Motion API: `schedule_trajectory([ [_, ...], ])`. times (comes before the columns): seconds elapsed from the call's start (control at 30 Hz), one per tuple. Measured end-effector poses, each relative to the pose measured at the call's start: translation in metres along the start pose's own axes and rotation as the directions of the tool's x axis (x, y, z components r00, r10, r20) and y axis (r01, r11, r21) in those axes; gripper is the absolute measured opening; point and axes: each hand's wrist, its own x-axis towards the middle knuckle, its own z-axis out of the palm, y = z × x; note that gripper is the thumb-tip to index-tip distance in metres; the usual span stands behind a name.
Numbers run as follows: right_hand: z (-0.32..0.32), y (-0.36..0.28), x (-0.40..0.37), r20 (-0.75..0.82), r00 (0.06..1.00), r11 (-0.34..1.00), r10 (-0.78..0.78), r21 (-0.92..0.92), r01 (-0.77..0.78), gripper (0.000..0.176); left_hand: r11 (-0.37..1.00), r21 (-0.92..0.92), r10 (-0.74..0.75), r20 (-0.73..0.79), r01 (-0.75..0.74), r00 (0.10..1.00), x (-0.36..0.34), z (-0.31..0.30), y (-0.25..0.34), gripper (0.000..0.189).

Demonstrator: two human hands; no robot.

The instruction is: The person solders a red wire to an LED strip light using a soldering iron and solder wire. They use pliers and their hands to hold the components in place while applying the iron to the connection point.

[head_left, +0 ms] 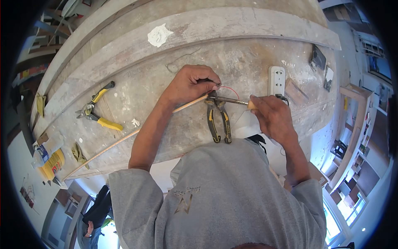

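My left hand (192,83) is closed in a pinch, with a thin red wire (232,89) curving out from its fingertips. My right hand (271,116) grips the pale handle of a soldering iron (232,100), whose metal shaft points left at the left fingertips. Under the iron's tip lie pliers (218,122) with black and yellow handles, their jaws near my left fingers. A long thin wooden strip (116,144) passes beneath my left forearm and ends by the pliers' jaws. The exact contact at the tip is too small to make out.
Yellow-handled snips (97,108) lie on the worn workbench (141,87) at left. A white power strip (276,81) with a black plug stands right, near a phone (317,57). Bottles (52,159) sit at the left edge. A curved board (207,27) spans the back. Another person (97,213) is lower left.
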Motion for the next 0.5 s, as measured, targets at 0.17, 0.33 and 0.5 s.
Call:
schedule_trajectory([
  [0.17, -0.0029, 0.0047, 0.0063, 0.015, 0.999, 0.998, -0.032, -0.057, 0.032, 0.042, 1.0, -0.001, 0.015, 0.001, -0.015, 1.0, 0.0007, -0.0001, -0.001, 0.008],
  [0.33, -0.0024, 0.0077, 0.0091, 0.028, 0.999, 0.995, -0.044, -0.092, 0.046, 0.042, 0.999, 0.024, 0.03, 0.003, -0.031, 1.0, 0.001, 0.0, -0.0028, 0.008],
  [0.5, 0.0, 0.01, 0.0095, 0.033, 0.999, 0.996, -0.037, -0.083, 0.04, 0.042, 0.999, 0.031, 0.022, -0.001, -0.022, 1.0, 0.0011, 0.0009, -0.002, 0.008],
])
